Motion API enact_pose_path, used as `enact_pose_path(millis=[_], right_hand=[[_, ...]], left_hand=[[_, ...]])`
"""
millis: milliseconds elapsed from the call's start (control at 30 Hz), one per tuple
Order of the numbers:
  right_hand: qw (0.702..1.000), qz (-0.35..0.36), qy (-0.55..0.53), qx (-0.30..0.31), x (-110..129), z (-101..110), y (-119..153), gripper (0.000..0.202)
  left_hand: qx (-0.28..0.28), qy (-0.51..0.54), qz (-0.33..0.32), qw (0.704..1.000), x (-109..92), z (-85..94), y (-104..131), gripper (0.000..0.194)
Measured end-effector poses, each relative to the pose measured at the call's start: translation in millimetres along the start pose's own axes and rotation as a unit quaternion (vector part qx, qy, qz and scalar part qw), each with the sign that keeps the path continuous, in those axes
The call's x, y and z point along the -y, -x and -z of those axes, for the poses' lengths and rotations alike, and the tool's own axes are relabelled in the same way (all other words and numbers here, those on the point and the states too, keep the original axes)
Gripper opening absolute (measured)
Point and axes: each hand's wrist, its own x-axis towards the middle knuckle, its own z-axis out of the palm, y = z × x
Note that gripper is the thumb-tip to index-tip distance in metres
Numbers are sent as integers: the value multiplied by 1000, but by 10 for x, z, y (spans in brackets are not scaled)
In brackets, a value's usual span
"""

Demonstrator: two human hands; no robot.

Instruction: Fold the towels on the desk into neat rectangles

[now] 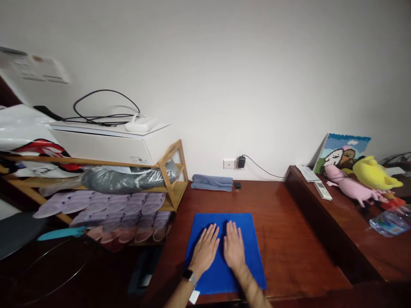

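Observation:
A bright blue cloth (227, 280) lies spread out flat on a reddish-brown wooden table (285, 239), with a small white tag (194, 296) at its near left corner. My left hand (205, 250) rests palm down on the left half of the cloth, fingers stretched forward; a watch (189, 276) is on that wrist. Palm down on the cloth's right half is my right hand (234, 246), its fingers extended too. A strip of blue cloth shows between the two hands. Neither hand holds anything.
A folded grey-blue cloth (212, 183) lies at the table's back edge by the wall. Left stands a wooden rack (175, 188) with slippers (109, 205) and a white box (105, 145). On the raised right surface are a remote (323, 190), plush toys (353, 187) and a plastic bottle (388, 223).

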Motion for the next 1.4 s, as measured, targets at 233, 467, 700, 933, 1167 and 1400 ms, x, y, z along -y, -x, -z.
enact_pose_path(millis=[233, 467, 700, 933, 1167, 1400], right_hand=[[996, 22, -37, 76, 373, -104, 329, 61], [990, -120, 53, 55, -742, 208, 630, 67], [986, -147, 74, 20, -828, 398, 791, 69], [999, 18, -20, 46, 192, 113, 657, 61], [995, -81, 19, 60, -344, 147, 839, 66], [990, -123, 40, 60, -745, 258, 944, 71]], left_hand=[[52, 6, 34, 998, -5, 30, 583, 59], [13, -19, 111, 994, 327, 99, 825, 66], [4, -28, 94, 995, 228, 156, 794, 66], [25, -8, -4, 1000, -335, 16, 546, 57], [25, -11, 85, 996, -61, 9, 849, 60], [40, -12, 91, 995, 174, 66, 1024, 61]])
